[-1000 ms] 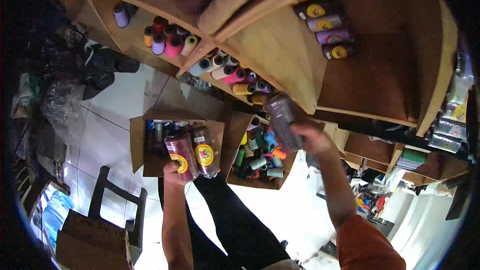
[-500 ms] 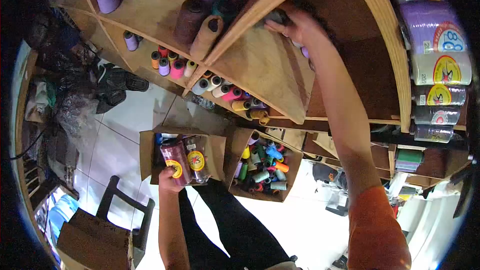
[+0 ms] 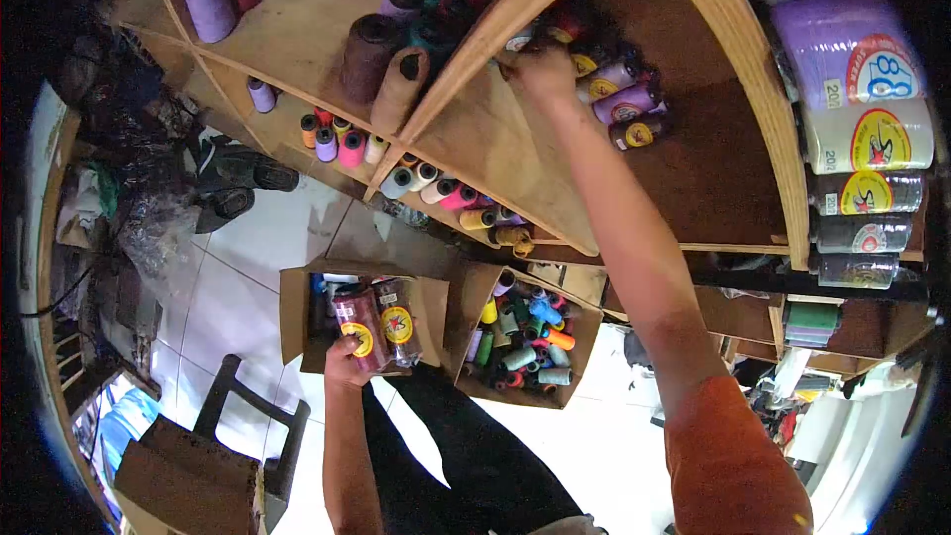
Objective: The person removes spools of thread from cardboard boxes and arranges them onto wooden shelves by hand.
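My left hand [image 3: 347,361] is wrapped round a maroon thread spool [image 3: 361,329] in clear wrap with a yellow label. A darker wrapped spool [image 3: 398,325] leans beside it, over the open cardboard box [image 3: 432,309]. Up inside the shelf compartment [image 3: 693,89], my right hand [image 3: 543,74] reaches to the left end of a row of wrapped spools. Its fingers are partly hidden, and what they touch cannot be made out. Nearest on the row's right are a purple spool [image 3: 626,104] and a dark spool [image 3: 636,131].
A second box [image 3: 584,357] holds small coloured spools. Large cones, such as a tan one [image 3: 401,89], stand in the left compartment. Wrapped spools [image 3: 867,139] line the right edge. A dark frame [image 3: 253,401] and a brown carton [image 3: 188,476] are at lower left.
My right hand carried a dark wrapped spool up into the shelf compartment, then drew back leftward, uncovering the row. My left hand stays low with its spool. The view has shifted.
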The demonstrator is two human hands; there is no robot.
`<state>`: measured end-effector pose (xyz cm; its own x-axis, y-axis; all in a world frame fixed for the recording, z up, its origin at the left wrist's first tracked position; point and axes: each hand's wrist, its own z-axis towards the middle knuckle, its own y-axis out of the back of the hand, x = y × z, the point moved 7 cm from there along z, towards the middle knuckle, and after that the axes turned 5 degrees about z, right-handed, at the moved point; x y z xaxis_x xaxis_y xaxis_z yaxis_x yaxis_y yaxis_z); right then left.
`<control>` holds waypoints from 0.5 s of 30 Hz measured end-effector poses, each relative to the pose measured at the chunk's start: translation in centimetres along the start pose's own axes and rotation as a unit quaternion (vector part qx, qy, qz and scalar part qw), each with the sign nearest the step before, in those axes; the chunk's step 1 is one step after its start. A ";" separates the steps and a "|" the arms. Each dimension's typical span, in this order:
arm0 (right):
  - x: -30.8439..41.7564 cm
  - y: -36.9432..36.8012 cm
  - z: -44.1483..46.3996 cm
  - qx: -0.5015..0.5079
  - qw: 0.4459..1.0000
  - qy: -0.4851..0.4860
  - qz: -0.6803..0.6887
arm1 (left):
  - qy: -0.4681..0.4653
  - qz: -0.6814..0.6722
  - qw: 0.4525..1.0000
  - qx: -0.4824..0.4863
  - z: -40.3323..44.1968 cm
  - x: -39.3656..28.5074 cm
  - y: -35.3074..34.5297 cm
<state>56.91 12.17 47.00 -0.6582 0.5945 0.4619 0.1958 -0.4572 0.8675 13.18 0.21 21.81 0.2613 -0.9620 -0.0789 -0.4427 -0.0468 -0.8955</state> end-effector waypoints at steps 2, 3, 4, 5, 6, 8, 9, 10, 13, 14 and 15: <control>0.1 0.1 -0.6 -0.042 0.999 0.011 -0.025 | 0.001 0.004 1.000 -0.019 -0.3 -0.4 0.1; 0.2 -0.1 -0.6 -0.050 0.997 0.010 -0.066 | -0.003 0.005 1.000 -0.023 -0.3 -1.1 -1.2; 0.5 -0.3 -0.6 -0.057 0.993 0.010 -0.107 | -0.007 0.007 1.000 -0.027 -0.3 -1.5 -1.9; 0.8 -0.5 -0.5 -0.063 0.987 0.011 -0.148 | -0.018 0.006 0.999 -0.034 -0.1 -1.3 0.6; 0.7 -0.6 -0.5 -0.068 0.991 0.011 -0.117 | -0.019 0.014 1.000 -0.014 -0.2 -1.8 -1.2; 0.5 -0.8 -0.6 -0.077 0.995 0.012 -0.056 | -0.021 0.031 0.999 0.027 -0.1 -3.1 -6.7; 0.5 -0.7 -0.6 -0.089 0.995 0.012 -0.035 | -0.022 0.030 0.999 0.037 0.2 -3.1 -7.1; 0.3 -0.7 -0.8 -0.102 0.995 0.010 -0.015 | -0.022 0.030 0.998 0.046 0.4 -3.1 -7.4; -1.4 -1.0 -1.0 -0.068 0.998 -0.016 0.010 | -0.022 0.022 0.997 0.073 0.4 -3.1 -8.7; -2.6 -1.5 -1.3 -0.042 0.999 -0.029 0.012 | -0.037 0.014 0.997 0.061 0.7 -3.0 -8.2; -2.5 -1.3 -2.5 -0.014 0.992 -0.028 0.121 | -0.052 0.006 0.997 0.049 1.0 -2.9 -7.7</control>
<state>56.46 9.62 44.24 -0.5527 0.5010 0.6660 0.3225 -0.6083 0.7252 16.68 3.61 28.45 0.3459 -0.9292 -0.1305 -0.3623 -0.0040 -0.9320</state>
